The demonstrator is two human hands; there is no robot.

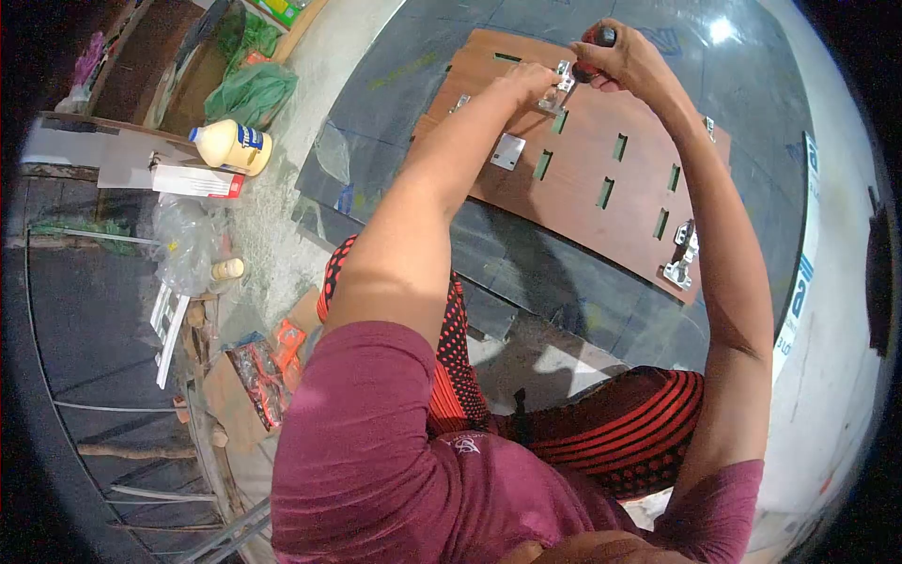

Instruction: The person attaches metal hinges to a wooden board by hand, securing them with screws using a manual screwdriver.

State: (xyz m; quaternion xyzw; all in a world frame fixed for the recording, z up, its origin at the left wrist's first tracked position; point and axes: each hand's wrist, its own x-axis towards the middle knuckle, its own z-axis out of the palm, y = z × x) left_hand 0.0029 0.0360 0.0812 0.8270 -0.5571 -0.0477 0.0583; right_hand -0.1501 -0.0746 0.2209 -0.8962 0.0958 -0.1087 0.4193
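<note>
Your left hand point(528, 80) reaches out to the far edge of the brown panel point(583, 160), fingers curled and pinching a metal hinge point(559, 86) that sits on the board there. Your right hand point(631, 58) is just beside it, closed in a fist around the red-and-black handle of a screwdriver point(595, 42). The handle angles down toward the hinge (its tip is hidden behind your fingers, so you cannot tell whether it touches a screw).

The panel lies flat on a dark sheet point(526, 254) and has two rows of short slots cut through it. A small square metal plate point(507, 150) rests on the panel near its left edge, close under your left forearm. A second hinge point(681, 256) lies at the panel's near right corner, well apart from both hands. Another small fitting point(460, 101) sits near the far left corner.

Off the sheet to the left, on the rough floor, a yellow bottle point(230, 146) with a white cap lies on its side. A crumpled green bag point(249, 94) is beyond it. An open carton point(258, 376) of small packets sits nearer your left knee.
</note>
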